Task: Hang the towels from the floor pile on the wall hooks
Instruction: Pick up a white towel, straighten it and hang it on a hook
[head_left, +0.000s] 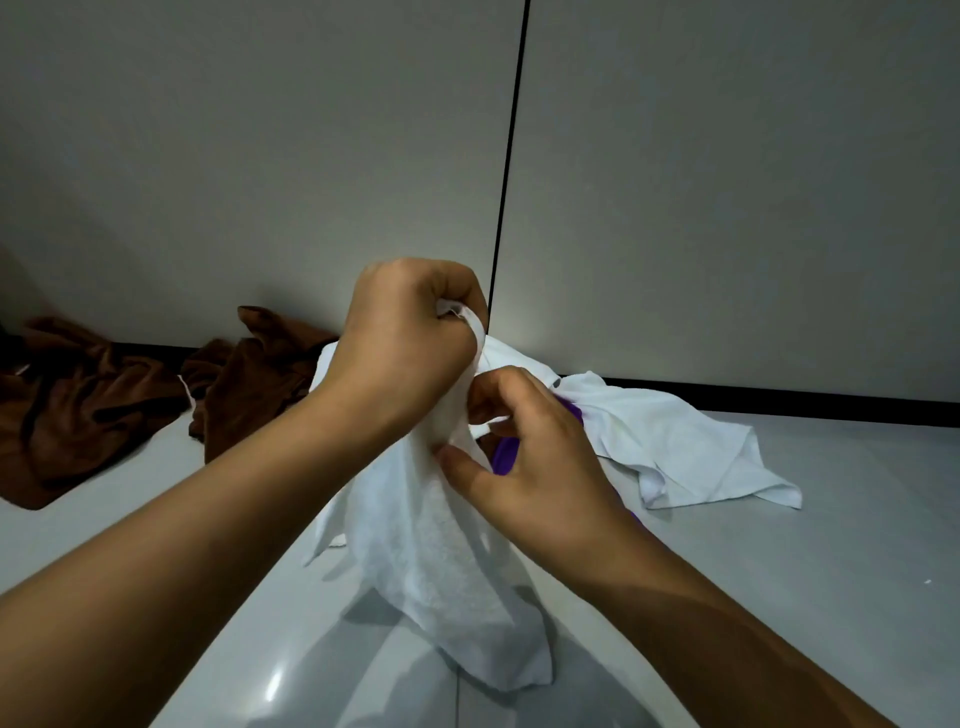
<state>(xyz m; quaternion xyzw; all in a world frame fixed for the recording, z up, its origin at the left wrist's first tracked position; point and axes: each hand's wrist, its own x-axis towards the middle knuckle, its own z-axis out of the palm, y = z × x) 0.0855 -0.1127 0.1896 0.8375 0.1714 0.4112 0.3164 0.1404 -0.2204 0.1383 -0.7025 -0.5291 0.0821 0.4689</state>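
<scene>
1. Gripping a white towel (415, 545) at its top, the left hand (400, 343) has its fingers curled tight round the bunched cloth, lifted above the floor (779, 597).
2. Just below and right of it, the right hand (530, 457) pinches a thin white loop (485, 423) at the towel's edge between thumb and curled fingers.
3. This towel hangs down from both hands, its lower end touching the glossy grey floor.
4. Behind the hands, a second white towel (675, 452) lies crumpled on the floor near the wall (727, 208).
5. A purple cloth (506, 454) shows partly between the right hand and that second towel.
6. To the left, two brown towels (78, 400) lie heaped on the floor against the wall's base.
</scene>
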